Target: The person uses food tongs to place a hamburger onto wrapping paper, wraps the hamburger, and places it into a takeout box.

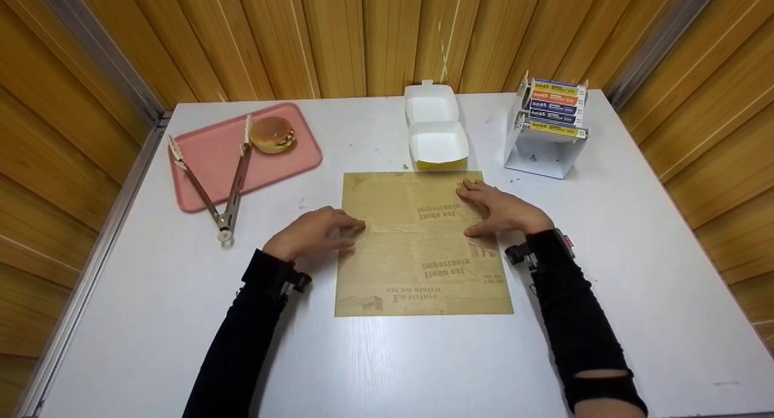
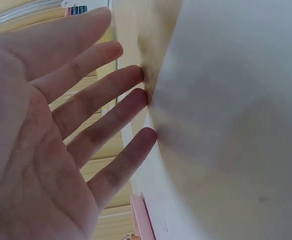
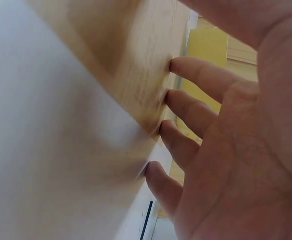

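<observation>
A square sheet of brown printed wrapping paper (image 1: 417, 242) lies flat on the white table, its lettering upside down. At its left edge is my left hand (image 1: 317, 231), fingers extended; in the left wrist view some fingertips (image 2: 144, 95) touch the paper's edge and the table. My right hand (image 1: 505, 209) rests on the upper right part of the sheet with fingers spread. In the right wrist view its fingertips (image 3: 168, 95) touch the paper near a corner, and the lowest one touches the table. Neither hand holds anything.
Beyond the sheet stands an opened white burger box (image 1: 438, 141) with a yellow outside. At the back left, a pink tray (image 1: 284, 173) bears a hamburger (image 1: 272, 135) and the ends of spread metal tongs (image 1: 233, 194). A white rack (image 1: 538, 155) with several colourful packs stands back right.
</observation>
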{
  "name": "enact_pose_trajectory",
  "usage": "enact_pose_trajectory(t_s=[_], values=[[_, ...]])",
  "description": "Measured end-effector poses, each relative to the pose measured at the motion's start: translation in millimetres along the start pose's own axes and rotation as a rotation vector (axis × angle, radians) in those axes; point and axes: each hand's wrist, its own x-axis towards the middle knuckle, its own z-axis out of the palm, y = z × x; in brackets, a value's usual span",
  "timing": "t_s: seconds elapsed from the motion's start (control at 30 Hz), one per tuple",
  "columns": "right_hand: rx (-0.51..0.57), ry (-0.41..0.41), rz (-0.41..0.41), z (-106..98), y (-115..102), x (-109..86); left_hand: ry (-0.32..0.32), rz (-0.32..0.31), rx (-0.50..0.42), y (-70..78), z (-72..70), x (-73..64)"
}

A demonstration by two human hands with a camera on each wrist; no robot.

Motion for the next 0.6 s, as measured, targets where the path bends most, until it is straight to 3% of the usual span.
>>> enact_pose_trajectory(t_s=[0.1, 0.17, 0.33, 0.47, 0.6], values=[[-0.006, -0.002, 0.008, 0, 2, 0.2, 0.024, 0.002, 0.027, 0.2, 0.5, 3.2], [-0.009, -0.004, 0.019, -1, 3, 0.1, 0.081, -0.004, 0.069, -1.2, 0.2, 6.2], [-0.010, -0.004, 0.038, -1, 3, -1.2, 0.363, -0.107, 0.180, -10.4, -9.7, 7.4], [-0.009, -0.005, 0.040, -1, 1, -1.1, 0.579, -0.311, 0.219, -27.4, -31.9, -11.6], [-0.007, -0.002, 0.027, -1, -1, 0.8, 0.686, -0.634, 0.203, -51.7, -56.9, -41.3]])
